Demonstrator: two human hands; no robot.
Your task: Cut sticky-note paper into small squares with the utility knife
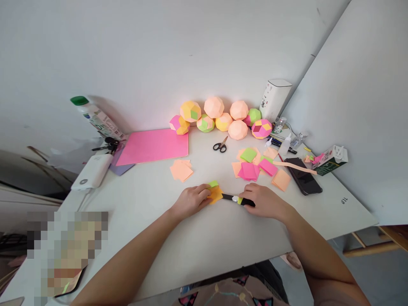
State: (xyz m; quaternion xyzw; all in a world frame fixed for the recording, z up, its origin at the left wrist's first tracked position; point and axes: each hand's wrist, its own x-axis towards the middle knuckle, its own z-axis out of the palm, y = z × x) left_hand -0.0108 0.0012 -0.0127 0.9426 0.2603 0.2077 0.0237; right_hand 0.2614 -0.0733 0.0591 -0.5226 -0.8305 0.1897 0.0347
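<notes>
Head: orange paper (216, 195) under left hand (194, 198)

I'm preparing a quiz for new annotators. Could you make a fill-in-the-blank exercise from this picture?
1. The left hand touches orange paper while the right hand holds a knife whose blade is ____.
2. The largest flat sheet on the table is ____.
3. The tall white bottle at the picture's left has a ____ cap.

Missing words: black; pink; green.
</notes>
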